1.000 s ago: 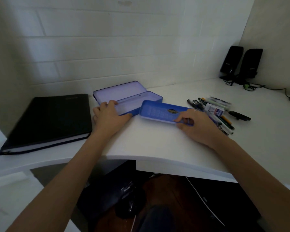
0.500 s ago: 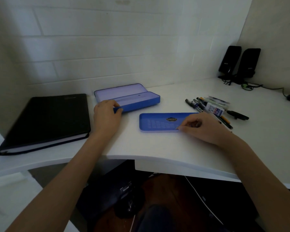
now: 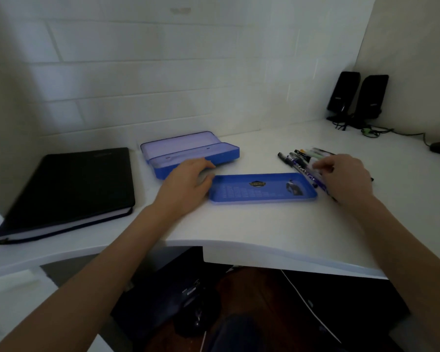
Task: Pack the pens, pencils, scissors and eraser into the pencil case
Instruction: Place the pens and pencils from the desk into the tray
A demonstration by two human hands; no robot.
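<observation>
Big white worktop (image 3: 252, 224) under everything, set against a white brick wall. On the left, a thick black folder (image 3: 69, 189), lying flat. At the back right corner, two black speakers (image 3: 357, 96) standing side by side, with wires trailing off to the right.

Near the middle, the blue pencil case (image 3: 188, 153) – lid up, pale inside. Just in front of it, a flat blue tray (image 3: 262, 189) with a small dark thing at its right end, too blurry to name.

Left hand (image 3: 188, 182) resting on the front of the case, fingers loose and a little curled, gripping nothing.

Right hand (image 3: 343, 176) down on the pile of pens (image 3: 300, 158) just right of the tray – fingers curled over them, but cannot tell if holding one.
</observation>
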